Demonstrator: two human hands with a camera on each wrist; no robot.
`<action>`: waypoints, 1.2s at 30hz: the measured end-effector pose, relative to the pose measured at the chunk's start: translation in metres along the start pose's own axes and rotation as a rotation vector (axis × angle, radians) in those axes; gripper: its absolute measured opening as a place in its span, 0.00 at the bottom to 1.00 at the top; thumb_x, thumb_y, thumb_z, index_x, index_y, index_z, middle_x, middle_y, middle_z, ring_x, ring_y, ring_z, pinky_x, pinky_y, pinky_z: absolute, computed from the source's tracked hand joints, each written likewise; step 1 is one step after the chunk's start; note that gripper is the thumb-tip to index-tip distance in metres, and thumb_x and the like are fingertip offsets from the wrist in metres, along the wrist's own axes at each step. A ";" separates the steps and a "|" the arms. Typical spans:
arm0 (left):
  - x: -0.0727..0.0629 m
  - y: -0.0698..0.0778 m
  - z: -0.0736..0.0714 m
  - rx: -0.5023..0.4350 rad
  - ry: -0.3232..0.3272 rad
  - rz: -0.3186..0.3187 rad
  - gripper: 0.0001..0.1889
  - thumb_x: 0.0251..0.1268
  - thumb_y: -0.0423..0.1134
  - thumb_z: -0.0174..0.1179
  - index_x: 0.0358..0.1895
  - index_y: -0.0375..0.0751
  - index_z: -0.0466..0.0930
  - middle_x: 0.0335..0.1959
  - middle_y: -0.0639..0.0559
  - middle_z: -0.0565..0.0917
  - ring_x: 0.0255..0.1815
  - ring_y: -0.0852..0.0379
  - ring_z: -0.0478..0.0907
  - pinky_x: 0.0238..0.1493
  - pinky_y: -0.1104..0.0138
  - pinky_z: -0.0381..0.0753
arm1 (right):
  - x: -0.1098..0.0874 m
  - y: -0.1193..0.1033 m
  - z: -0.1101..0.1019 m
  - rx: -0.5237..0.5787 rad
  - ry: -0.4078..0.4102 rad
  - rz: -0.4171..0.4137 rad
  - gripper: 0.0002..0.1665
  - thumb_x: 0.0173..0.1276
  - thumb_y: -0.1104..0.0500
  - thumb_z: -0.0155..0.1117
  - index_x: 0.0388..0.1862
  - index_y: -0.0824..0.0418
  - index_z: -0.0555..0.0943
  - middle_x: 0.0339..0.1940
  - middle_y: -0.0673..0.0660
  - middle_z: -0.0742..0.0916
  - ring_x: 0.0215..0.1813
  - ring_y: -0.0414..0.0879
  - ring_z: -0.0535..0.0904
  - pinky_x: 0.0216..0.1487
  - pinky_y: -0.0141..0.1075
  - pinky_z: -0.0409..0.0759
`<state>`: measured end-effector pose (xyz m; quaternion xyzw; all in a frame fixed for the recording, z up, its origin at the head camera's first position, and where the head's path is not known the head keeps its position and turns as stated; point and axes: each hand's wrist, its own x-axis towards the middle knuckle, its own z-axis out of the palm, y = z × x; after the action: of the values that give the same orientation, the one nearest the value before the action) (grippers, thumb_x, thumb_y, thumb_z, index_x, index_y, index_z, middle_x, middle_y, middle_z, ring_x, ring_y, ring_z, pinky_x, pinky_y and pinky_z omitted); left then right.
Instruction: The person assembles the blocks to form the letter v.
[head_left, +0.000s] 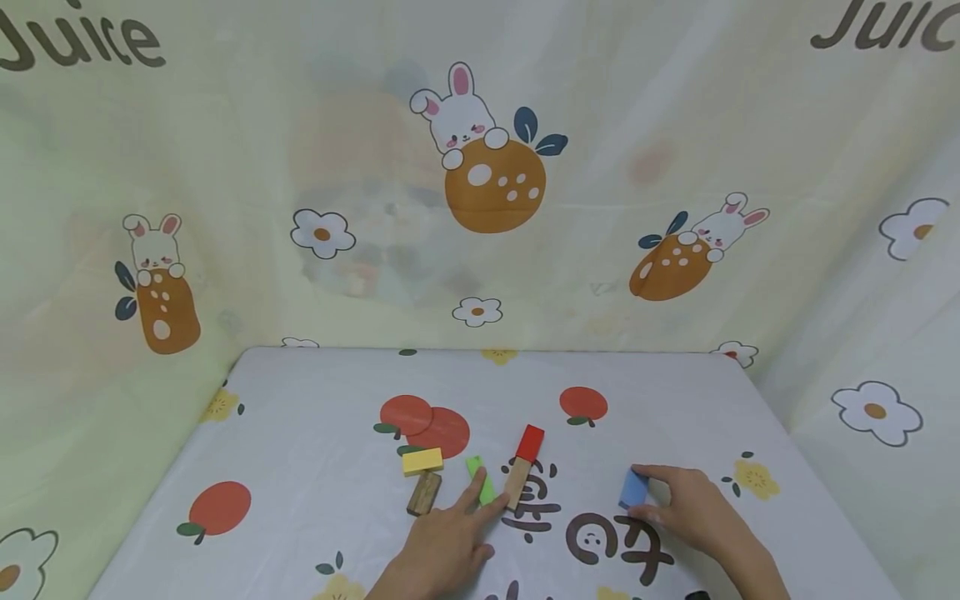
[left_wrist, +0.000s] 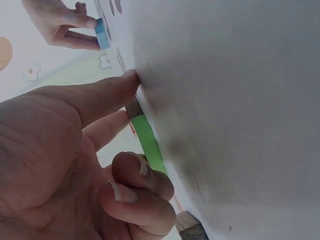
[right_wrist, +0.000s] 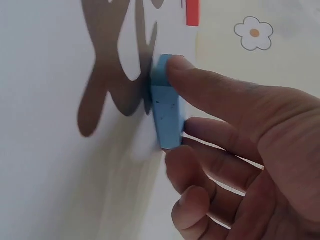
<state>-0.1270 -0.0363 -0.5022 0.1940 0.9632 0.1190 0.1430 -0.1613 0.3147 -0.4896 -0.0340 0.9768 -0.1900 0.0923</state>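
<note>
Two spread fingers of the left hand [head_left: 441,550] lie at the green block [head_left: 487,492], we see, while the right hand [head_left: 688,508] pinches the blue block [head_left: 633,490] with its thumb.

Pale backdrop sheet [head_left: 375,150] is bearing brown lettering [head_left: 92,37], "Juice," at upper left; a second print [head_left: 879,23] at upper right is showing "Juic," running out of view. Dark characters [head_left: 641,542] on the worktop [head_left: 300,433] are proving illegible.
</note>
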 end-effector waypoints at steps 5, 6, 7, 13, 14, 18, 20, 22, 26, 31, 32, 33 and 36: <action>0.000 -0.001 0.002 -0.006 0.006 -0.001 0.36 0.69 0.53 0.69 0.78 0.78 0.66 0.87 0.56 0.62 0.38 0.53 0.83 0.30 0.69 0.74 | 0.004 -0.001 0.006 0.007 0.020 -0.008 0.43 0.58 0.41 0.83 0.68 0.59 0.83 0.66 0.70 0.86 0.71 0.74 0.78 0.69 0.68 0.75; 0.000 -0.001 0.002 -0.009 0.007 -0.002 0.37 0.69 0.53 0.69 0.78 0.79 0.66 0.87 0.57 0.62 0.38 0.53 0.83 0.30 0.69 0.74 | 0.006 -0.001 0.007 0.009 0.023 -0.012 0.43 0.58 0.41 0.82 0.69 0.58 0.83 0.67 0.70 0.85 0.71 0.74 0.77 0.69 0.68 0.75; 0.000 -0.001 0.002 -0.012 0.007 -0.002 0.37 0.69 0.53 0.69 0.78 0.79 0.66 0.87 0.56 0.62 0.37 0.54 0.83 0.30 0.69 0.73 | 0.006 -0.002 0.008 0.010 0.025 -0.013 0.43 0.59 0.41 0.82 0.69 0.58 0.83 0.67 0.70 0.85 0.71 0.73 0.77 0.69 0.68 0.75; 0.001 -0.002 0.003 -0.022 0.002 -0.004 0.37 0.69 0.52 0.69 0.78 0.79 0.66 0.87 0.56 0.61 0.32 0.54 0.79 0.30 0.68 0.73 | 0.014 -0.007 0.012 0.006 0.045 -0.018 0.42 0.61 0.41 0.81 0.70 0.57 0.82 0.68 0.69 0.85 0.72 0.73 0.77 0.69 0.68 0.75; 0.001 -0.002 0.003 -0.022 0.001 -0.004 0.37 0.69 0.52 0.69 0.78 0.79 0.66 0.87 0.56 0.61 0.32 0.54 0.79 0.30 0.68 0.73 | 0.015 -0.007 0.013 0.004 0.049 -0.018 0.42 0.61 0.41 0.81 0.70 0.57 0.82 0.68 0.69 0.85 0.72 0.73 0.77 0.69 0.68 0.75; 0.002 -0.002 0.003 -0.019 -0.006 -0.008 0.37 0.69 0.53 0.69 0.78 0.79 0.66 0.87 0.57 0.61 0.35 0.54 0.81 0.30 0.69 0.73 | 0.020 -0.009 0.015 0.006 0.067 -0.033 0.40 0.62 0.42 0.80 0.70 0.58 0.82 0.67 0.69 0.86 0.71 0.72 0.78 0.70 0.67 0.75; 0.002 -0.001 0.003 -0.021 -0.011 -0.013 0.37 0.69 0.53 0.69 0.78 0.80 0.66 0.87 0.57 0.61 0.35 0.54 0.81 0.30 0.69 0.73 | 0.022 -0.009 0.015 0.007 0.070 -0.043 0.40 0.62 0.42 0.80 0.69 0.58 0.82 0.67 0.69 0.86 0.71 0.72 0.78 0.70 0.67 0.76; 0.002 -0.001 0.003 -0.026 -0.015 -0.020 0.37 0.69 0.52 0.69 0.78 0.80 0.66 0.87 0.57 0.61 0.37 0.53 0.82 0.30 0.69 0.74 | 0.024 -0.011 0.016 0.013 0.068 -0.045 0.40 0.62 0.42 0.80 0.69 0.59 0.82 0.67 0.69 0.86 0.72 0.73 0.78 0.70 0.67 0.75; 0.001 0.001 0.001 -0.035 -0.026 -0.031 0.37 0.69 0.53 0.70 0.78 0.80 0.66 0.87 0.58 0.61 0.41 0.51 0.84 0.33 0.68 0.77 | 0.028 -0.014 0.017 0.018 0.067 -0.023 0.41 0.62 0.41 0.80 0.70 0.59 0.82 0.69 0.68 0.85 0.73 0.73 0.76 0.70 0.68 0.75; 0.000 0.001 0.000 -0.028 -0.021 -0.026 0.37 0.68 0.52 0.70 0.78 0.80 0.67 0.87 0.57 0.61 0.41 0.51 0.85 0.34 0.67 0.79 | 0.033 -0.017 0.022 0.023 0.096 -0.019 0.41 0.62 0.42 0.80 0.70 0.58 0.81 0.68 0.69 0.85 0.72 0.72 0.77 0.70 0.67 0.76; 0.000 0.001 0.001 -0.026 -0.016 -0.022 0.37 0.68 0.52 0.70 0.78 0.79 0.67 0.87 0.57 0.61 0.40 0.52 0.84 0.33 0.67 0.78 | 0.034 -0.018 0.023 0.025 0.103 -0.024 0.41 0.62 0.43 0.80 0.70 0.58 0.81 0.68 0.69 0.85 0.72 0.72 0.77 0.69 0.67 0.76; 0.000 0.001 0.001 -0.024 -0.013 -0.019 0.37 0.68 0.52 0.70 0.78 0.79 0.67 0.87 0.57 0.62 0.39 0.52 0.84 0.33 0.67 0.78 | 0.035 -0.019 0.023 0.027 0.109 -0.029 0.41 0.62 0.42 0.80 0.70 0.58 0.81 0.68 0.69 0.85 0.71 0.73 0.78 0.69 0.67 0.76; 0.001 0.000 0.001 -0.022 -0.008 -0.012 0.37 0.68 0.52 0.70 0.78 0.79 0.67 0.87 0.56 0.62 0.40 0.52 0.84 0.33 0.67 0.78 | 0.038 -0.020 0.025 0.019 0.123 -0.038 0.41 0.63 0.42 0.80 0.71 0.58 0.81 0.67 0.70 0.85 0.71 0.73 0.78 0.69 0.68 0.76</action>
<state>-0.1272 -0.0358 -0.5036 0.1870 0.9624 0.1280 0.1496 -0.1934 0.2830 -0.5110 -0.0400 0.9780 -0.2026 0.0289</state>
